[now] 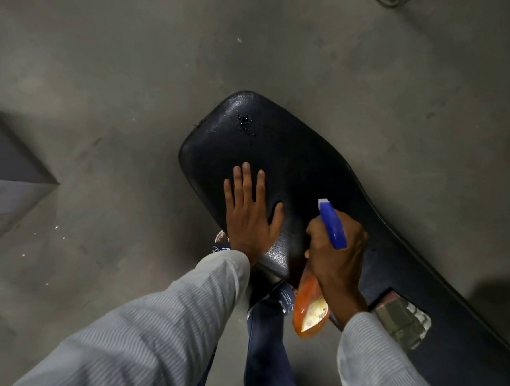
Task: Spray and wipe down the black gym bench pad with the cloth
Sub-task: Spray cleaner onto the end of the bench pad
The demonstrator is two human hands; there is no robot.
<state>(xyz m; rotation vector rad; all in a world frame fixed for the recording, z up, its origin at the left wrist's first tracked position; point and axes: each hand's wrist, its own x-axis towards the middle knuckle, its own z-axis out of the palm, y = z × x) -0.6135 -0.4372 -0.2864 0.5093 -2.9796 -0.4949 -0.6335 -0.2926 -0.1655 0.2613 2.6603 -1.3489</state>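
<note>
- The black bench pad lies low over the grey floor.
- The left hand rests flat on the pad, fingers spread, likely steadying.
- The right hand squeezes an orange spray bottle, nozzle aimed along the pad.
- No cloth shows.

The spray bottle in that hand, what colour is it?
The spray bottle is orange with a blue trigger head, seen in the head view.

Grey concrete floor, dark wedge-shaped block at left, folded object at lower right
</note>
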